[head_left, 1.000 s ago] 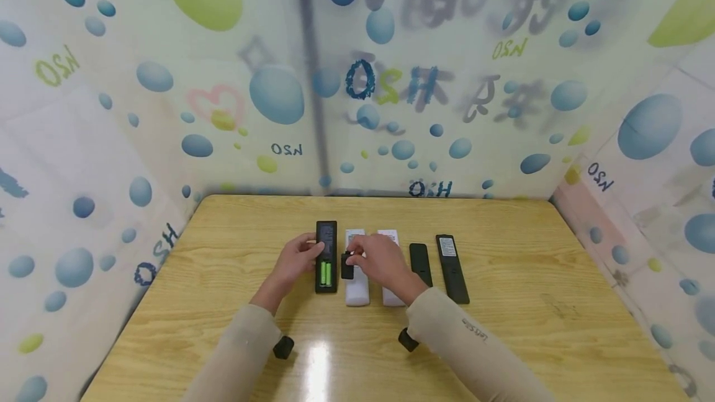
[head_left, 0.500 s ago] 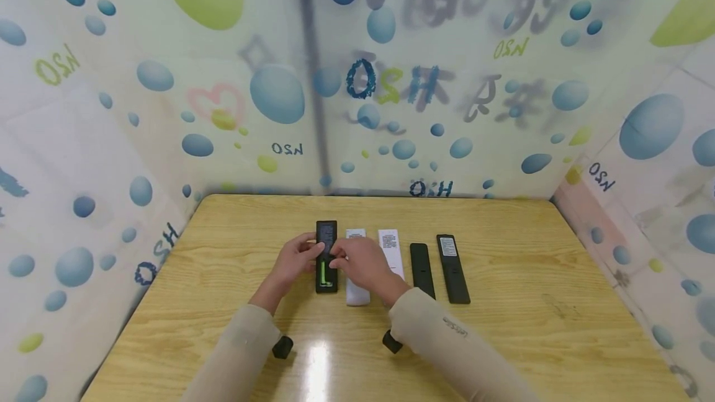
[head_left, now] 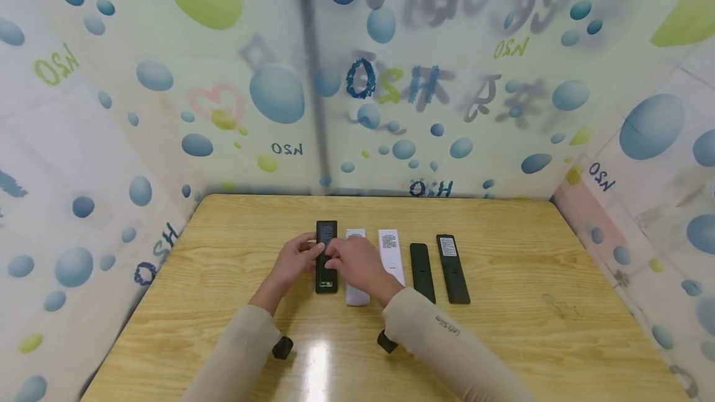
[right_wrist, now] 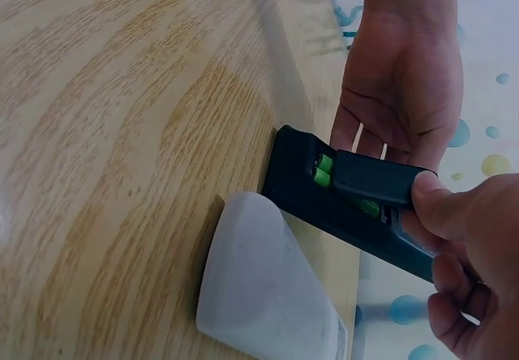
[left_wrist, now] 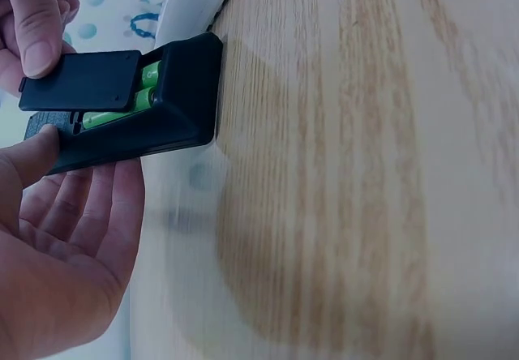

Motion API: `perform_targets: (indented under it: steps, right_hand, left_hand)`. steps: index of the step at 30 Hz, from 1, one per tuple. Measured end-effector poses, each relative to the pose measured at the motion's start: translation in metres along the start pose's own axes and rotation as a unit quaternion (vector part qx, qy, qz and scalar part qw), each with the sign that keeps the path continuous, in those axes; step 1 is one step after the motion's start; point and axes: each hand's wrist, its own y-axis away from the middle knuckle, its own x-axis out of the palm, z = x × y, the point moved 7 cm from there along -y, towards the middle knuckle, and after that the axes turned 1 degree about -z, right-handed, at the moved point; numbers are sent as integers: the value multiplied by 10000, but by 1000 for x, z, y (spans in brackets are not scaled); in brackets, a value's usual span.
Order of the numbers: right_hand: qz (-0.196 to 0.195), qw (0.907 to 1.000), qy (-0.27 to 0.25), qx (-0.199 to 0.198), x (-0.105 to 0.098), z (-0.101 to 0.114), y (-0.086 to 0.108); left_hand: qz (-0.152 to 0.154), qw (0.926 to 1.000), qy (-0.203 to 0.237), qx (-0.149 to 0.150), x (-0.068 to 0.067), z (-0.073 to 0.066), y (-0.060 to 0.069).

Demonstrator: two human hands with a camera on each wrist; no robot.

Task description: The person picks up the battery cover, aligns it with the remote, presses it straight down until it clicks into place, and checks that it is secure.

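Note:
A black remote control (head_left: 326, 231) lies on the table with its battery compartment uppermost. My left hand (head_left: 293, 259) holds it by the side, thumb on its back and fingers along the edge. Between thumb and fingers my right hand (head_left: 360, 262) pinches the black battery cover (left_wrist: 85, 80). In both wrist views the cover sits tilted over the compartment, its lower end short of the compartment's end. Two green batteries (left_wrist: 113, 117) show partly beneath it. From the head view, most of the cover is hidden by the right hand.
Close on the right lies a white remote (head_left: 357, 295), then a second white remote (head_left: 391, 253). Further right are two black remotes, a short one (head_left: 422, 272) and a longer one (head_left: 454, 272) with a label. The wooden table (head_left: 251, 216) meets a patterned wall behind.
My right hand has carried the battery cover left, from above the nearest white remote to over the batteries, which are now mostly covered. The left hand keeps its hold on the remote.

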Motion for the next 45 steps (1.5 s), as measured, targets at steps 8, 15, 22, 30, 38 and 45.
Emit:
perform_targets:
  steps: [8, 15, 22, 30, 38, 45]
  right_hand:
    - [71, 9979, 635, -65, 5, 3, -1]
    - [-49, 9945, 1009, -275, 7, 7, 1]
    - [-276, 9933, 1069, -332, 6, 9, 2]
    - [-432, 9934, 1026, -278, 6, 6, 1]
    - [-293, 9964, 791, 50, 9, 0, -2]
    - [-63, 9965, 546, 622, 4, -11, -2]
  left_hand:
    - [-43, 10000, 24, 58, 0, 5, -4]
    - [-84, 9999, 23, 70, 0, 7, -5]
    - [-90, 9999, 40, 91, 0, 5, -5]
    - [-127, 9999, 63, 90, 1, 5, -4]
    - [-160, 9997, 185, 45, 1, 6, -5]
    - [-160, 9998, 76, 9, 0, 6, -3]
